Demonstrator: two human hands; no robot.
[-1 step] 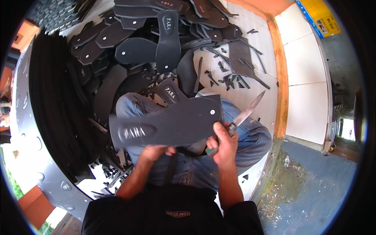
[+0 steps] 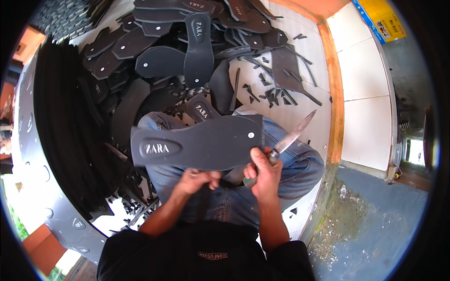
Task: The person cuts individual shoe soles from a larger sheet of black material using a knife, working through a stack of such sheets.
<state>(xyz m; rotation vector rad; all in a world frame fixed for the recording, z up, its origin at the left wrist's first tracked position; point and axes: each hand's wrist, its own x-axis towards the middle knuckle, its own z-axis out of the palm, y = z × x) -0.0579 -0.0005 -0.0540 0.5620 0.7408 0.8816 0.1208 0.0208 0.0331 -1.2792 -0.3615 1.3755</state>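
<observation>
Black sole (image 2: 201, 140) sits mid-view over the lap (image 2: 300, 164); right hand (image 2: 266, 174), at its four o'clock, clamps its edge and a knife (image 2: 294, 135); left hand (image 2: 197, 181), six o'clock, curled, grip unclear

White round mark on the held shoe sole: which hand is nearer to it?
Right. The right hand is just below the white round mark; the left hand is farther, lower and leftward.

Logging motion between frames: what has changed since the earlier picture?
The black sole has swung its left end slightly forward. The left hand has shifted right, showing more fingers; sole contact is unclear. The right hand still holds the sole and knife.
</observation>
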